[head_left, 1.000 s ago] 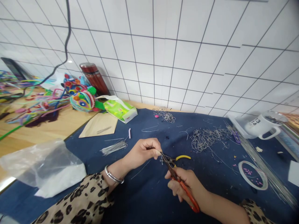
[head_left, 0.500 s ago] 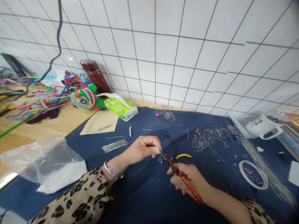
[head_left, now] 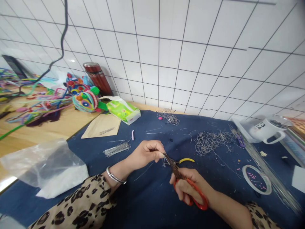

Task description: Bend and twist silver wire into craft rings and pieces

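My left hand (head_left: pixel 151 151), closed in a pinch, holds a piece of thin wire (head_left: pixel 164 163) whose looped ends hang below the fingertips. My right hand (head_left: pixel 190 184) grips red-handled scissors (head_left: pixel 200 198), fingers around the handle loops. The dark blades point up and left, their tips right at my left fingertips. Whether the blades touch the wire is too small to tell. Just behind the scissors lies a tool with a yellow handle (head_left: pixel 187 160), its head partly hidden. Left of my left hand is a bundle of straight cut wires (head_left: pixel 117 149).
A wire tangle (head_left: pixel 212 142) and a round dish with pink bits (head_left: pixel 256 179) lie on the right, near a white mug (head_left: pixel 268 130) and long wires (head_left: pixel 274 178). At left are a plastic bag (head_left: pixel 64 178), a green packet (head_left: pixel 124 109) and a red flask (head_left: pixel 98 78).
The scissors' red handles have turned and spread in my right hand, so both loops now show. My left hand stays nearly in place. The view has shifted slightly.
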A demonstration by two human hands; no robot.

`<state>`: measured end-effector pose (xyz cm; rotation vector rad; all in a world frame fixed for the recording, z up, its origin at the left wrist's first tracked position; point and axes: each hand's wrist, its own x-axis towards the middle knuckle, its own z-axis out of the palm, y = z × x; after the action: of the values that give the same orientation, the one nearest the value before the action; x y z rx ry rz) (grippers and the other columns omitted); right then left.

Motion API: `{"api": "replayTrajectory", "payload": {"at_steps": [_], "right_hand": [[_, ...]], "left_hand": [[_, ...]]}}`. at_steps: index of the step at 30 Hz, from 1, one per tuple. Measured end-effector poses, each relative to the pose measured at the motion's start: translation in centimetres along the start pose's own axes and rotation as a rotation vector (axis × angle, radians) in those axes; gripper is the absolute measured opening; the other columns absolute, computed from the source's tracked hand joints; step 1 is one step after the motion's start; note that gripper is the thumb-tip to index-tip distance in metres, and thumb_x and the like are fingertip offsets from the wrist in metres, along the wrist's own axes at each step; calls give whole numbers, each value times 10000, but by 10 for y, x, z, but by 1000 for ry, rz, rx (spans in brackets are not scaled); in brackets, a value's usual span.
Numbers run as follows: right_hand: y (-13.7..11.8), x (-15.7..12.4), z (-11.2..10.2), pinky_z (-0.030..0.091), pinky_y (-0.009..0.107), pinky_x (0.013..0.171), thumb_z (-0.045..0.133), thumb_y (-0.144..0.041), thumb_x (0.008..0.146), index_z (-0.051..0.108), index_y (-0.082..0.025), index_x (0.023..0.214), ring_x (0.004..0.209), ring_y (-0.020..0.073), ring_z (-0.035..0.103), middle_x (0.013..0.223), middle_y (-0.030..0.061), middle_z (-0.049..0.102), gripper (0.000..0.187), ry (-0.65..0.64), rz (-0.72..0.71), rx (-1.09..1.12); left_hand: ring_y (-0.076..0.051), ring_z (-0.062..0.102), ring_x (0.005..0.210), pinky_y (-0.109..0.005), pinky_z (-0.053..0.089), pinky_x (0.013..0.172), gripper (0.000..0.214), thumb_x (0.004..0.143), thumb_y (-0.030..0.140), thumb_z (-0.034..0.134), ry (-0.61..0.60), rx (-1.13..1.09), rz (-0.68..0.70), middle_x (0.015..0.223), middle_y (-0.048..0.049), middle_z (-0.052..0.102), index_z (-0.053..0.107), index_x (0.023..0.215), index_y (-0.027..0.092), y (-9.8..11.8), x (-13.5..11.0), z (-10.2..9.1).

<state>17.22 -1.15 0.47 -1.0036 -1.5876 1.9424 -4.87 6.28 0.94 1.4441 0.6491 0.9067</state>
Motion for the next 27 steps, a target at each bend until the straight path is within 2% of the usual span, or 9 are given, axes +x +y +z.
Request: {"api": "replayTrajectory", "payload": {"at_steps": [3,7,10,14,16,18,22,24,27], "right_hand": [[-6,0,-5,331,138,349,460,-533,824,517,-140,980,356,36,413,577,-29,520,427,-60,33,42],[-8,2,-5,356,154,398,544,-518,773,546,-136,957,410,41,415,592,-31,504,425,101,28,-105],[-3,5,-6,385,184,469,571,-489,769,576,-144,941,477,64,426,599,-30,484,386,205,-76,-379],[4,6,-17,418,244,605,584,-469,774,601,-152,932,597,120,488,667,18,547,355,315,-325,-907],[5,7,-21,424,261,639,573,-475,782,602,-153,937,635,137,505,701,42,570,359,336,-380,-1001],[5,8,-21,420,240,592,572,-482,779,605,-168,920,597,121,484,670,25,549,346,295,-289,-882],[6,9,-16,373,190,469,569,-496,772,585,-173,943,490,71,407,602,-31,456,366,173,-30,-354],[7,10,-13,364,186,462,584,-488,762,577,-163,952,486,65,404,599,-39,440,377,182,5,-234],[6,9,-12,368,187,476,622,-467,737,580,-159,952,514,67,421,618,-37,441,378,209,1,-205]], "left_hand": [[-62,482,518,-205,392,503,163,753,250,651,4,63,33,665,6,520,595,712,103,4,0,-2],[-61,472,522,-204,388,506,157,770,250,631,0,112,25,666,9,515,584,724,108,6,0,-4],[-71,471,545,-208,389,524,150,783,247,615,-21,203,37,655,7,515,590,726,111,11,0,-4],[-99,523,626,-220,412,590,141,817,201,556,-108,422,135,689,-25,562,621,724,117,18,0,-6],[-108,544,657,-224,420,618,143,826,172,531,-114,526,177,700,-32,584,629,730,131,19,0,-7],[-115,556,674,-230,429,634,137,827,165,524,-80,585,206,721,-36,600,635,749,144,18,0,-7],[-122,564,679,-240,446,640,101,812,201,564,17,577,247,735,-43,603,640,774,147,17,1,-6],[-123,560,685,-245,446,654,98,805,212,581,37,547,248,731,-44,599,642,772,143,18,1,-6],[-123,548,685,-248,443,650,117,806,234,584,26,461,203,747,-48,589,644,785,135,16,1,-5]]}}
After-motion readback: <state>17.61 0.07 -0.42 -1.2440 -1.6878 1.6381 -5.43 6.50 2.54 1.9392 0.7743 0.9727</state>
